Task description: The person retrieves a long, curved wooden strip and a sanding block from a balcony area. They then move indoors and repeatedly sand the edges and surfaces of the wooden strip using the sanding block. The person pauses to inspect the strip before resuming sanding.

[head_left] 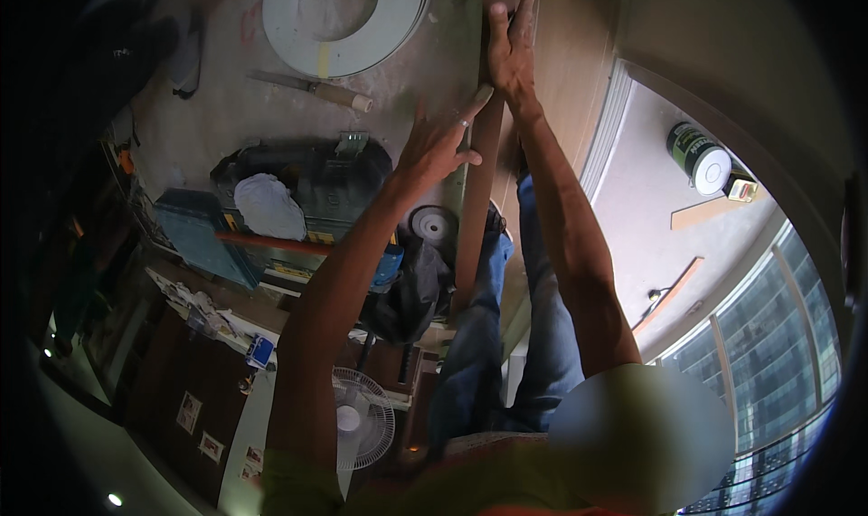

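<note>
A long brown wooden strip (pixel 474 204) runs away from me, beside a wider light-brown wood panel (pixel 570 55). My right hand (pixel 513 59) lies along the far part of the strip, thumb and fingers stretched and apart. Nearer and to the left, my left hand (pixel 440 145) is spread, a fingertip reaching the strip's left edge and the thumb close against it. Neither hand is closed around anything. Whether the right palm presses on the strip or on the panel's edge, I cannot tell.
Left of the strip lie a pale coil of banding (pixel 303 50), a wooden-handled tool (pixel 316 89), and a black toolbox (pixel 348 177) with a white cloth (pixel 269 207). A black bag (pixel 418 290) and fan (pixel 362 421) are nearer. Rightward stands a can (pixel 694 154) by a wood offcut (pixel 710 211).
</note>
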Demonstrator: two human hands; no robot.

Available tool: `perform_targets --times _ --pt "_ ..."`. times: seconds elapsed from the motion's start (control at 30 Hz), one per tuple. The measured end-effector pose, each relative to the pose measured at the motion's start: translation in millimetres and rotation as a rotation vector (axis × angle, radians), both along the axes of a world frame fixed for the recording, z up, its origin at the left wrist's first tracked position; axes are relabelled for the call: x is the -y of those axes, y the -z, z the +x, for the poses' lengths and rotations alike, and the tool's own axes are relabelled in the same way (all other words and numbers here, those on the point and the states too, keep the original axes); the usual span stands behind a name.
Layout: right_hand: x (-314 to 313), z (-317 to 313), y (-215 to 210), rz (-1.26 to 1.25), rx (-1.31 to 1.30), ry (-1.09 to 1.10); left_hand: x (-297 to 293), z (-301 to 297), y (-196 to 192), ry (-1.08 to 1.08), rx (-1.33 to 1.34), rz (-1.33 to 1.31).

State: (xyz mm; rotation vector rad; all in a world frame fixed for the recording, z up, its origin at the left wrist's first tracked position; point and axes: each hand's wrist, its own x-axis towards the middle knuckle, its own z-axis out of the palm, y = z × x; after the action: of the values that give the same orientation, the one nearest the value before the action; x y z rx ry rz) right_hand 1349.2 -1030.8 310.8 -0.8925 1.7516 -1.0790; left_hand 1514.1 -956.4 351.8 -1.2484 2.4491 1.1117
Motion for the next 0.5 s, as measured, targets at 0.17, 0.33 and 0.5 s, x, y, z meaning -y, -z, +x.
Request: perform_targets --times 0.17,0.33,0.5 --pt "-106.3 44.8 14.9 0.133 0.026 -0.021 -4.3 10.7 12.4 -0.044 -0.027 -0.172" --pt "18.3 -8.0 2.1 0.041 0.034 -0.023 4.6 -2.5 -4.9 0.018 0.046 0.038" --pt "-80.7 30.7 1.9 0.139 0.067 -0.054 -4.2 4.4 3.6 -0.02 0.079 -0.085"
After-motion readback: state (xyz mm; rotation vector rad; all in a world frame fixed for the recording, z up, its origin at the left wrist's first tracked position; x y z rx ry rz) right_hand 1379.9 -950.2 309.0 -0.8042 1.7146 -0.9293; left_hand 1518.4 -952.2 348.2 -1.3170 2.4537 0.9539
